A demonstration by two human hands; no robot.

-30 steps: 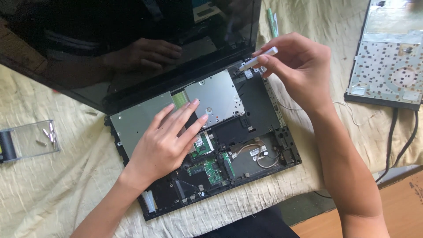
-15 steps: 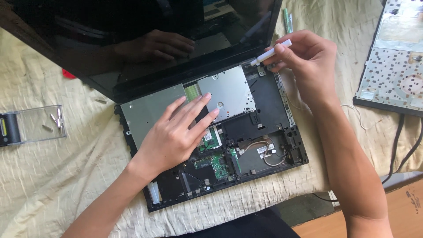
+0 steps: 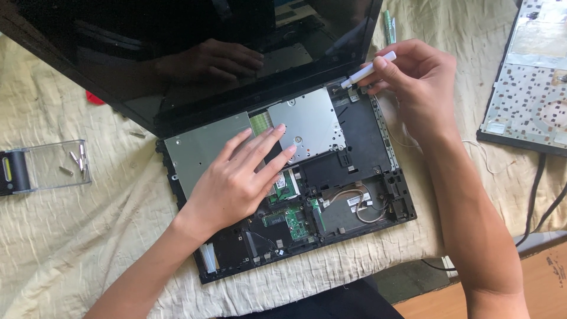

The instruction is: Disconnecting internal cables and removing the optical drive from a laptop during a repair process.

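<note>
An opened black laptop base (image 3: 378,142) lies on a cream cloth, its dark screen (image 3: 177,53) tilted back. My left hand (image 3: 236,180) rests flat, fingers spread, on the silver metal plates (image 3: 307,121) and the green circuit board area (image 3: 289,221). My right hand (image 3: 416,82) grips a white-handled screwdriver (image 3: 367,71), its tip down at the far right corner of the base near the hinge.
A clear plastic case (image 3: 53,165) with several small screws lies at the left. A detached keyboard panel (image 3: 528,82) sits upside down at the far right with black cables (image 3: 540,207) below it. A green tool (image 3: 388,25) lies behind the laptop. A wooden floor (image 3: 520,289) shows at bottom right.
The view has shifted slightly. My right hand with the screwdriver stays at the far right corner of the base, and my left hand remains pressed flat on the metal plates.
</note>
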